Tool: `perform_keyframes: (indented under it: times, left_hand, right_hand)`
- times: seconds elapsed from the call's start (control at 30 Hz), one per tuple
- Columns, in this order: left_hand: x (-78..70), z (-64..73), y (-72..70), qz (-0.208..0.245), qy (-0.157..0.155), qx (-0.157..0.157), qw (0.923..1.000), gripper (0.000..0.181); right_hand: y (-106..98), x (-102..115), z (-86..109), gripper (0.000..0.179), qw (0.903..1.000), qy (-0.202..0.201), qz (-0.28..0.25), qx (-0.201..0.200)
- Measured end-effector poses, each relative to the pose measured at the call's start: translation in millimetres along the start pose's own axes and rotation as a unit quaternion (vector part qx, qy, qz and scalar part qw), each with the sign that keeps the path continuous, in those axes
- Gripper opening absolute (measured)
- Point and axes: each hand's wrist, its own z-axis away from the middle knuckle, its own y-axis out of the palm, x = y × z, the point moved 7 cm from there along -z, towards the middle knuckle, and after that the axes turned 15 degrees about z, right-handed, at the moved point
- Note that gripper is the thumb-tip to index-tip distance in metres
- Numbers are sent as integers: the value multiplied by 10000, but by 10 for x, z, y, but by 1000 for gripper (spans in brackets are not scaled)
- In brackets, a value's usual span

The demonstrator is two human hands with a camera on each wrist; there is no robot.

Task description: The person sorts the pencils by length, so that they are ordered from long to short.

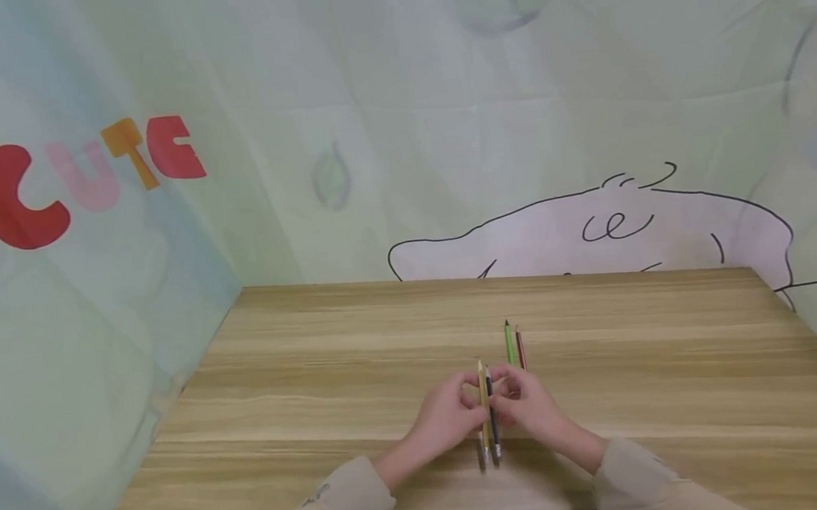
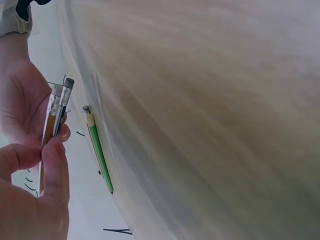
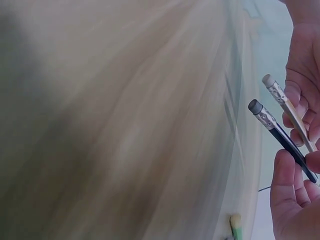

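Between finger and thumb my left hand [image 1: 450,413] holds a yellow pencil [image 1: 485,435], its eraser end toward me and its sharpened tip away. Close beside it, my right hand [image 1: 528,406] pinches a dark pencil [image 1: 495,432] lying nearly parallel. Both pencils are held above the table, with shadows below them. In the right wrist view the dark pencil [image 3: 285,140] and the yellow pencil [image 3: 282,97] show a gap between their eraser ends. The left wrist view shows the erasers of the yellow pencil [image 2: 50,122] and the dark pencil [image 2: 64,102] close together.
A green pencil [image 1: 509,341] and a dark red pencil [image 1: 520,346] lie side by side on the wood-grain table [image 1: 301,359], just beyond my right hand. Printed cloth [image 1: 266,178] hangs behind the table and along its left side.
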Motion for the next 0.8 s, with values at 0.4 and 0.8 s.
perform_keyframes:
  times: [0.4, 0.8]
  left_hand:
    - [-62, -258, 210, 257, -145, 241, 9993, 37]
    - [-119, -658, 444, 494, -543, 278, 9969, 38]
  right_hand:
    - [-367, -200, 149, 33, 9995, 264, 63, -189]
    - [-761, -363, 263, 36, 9940, 734, 219, -779]
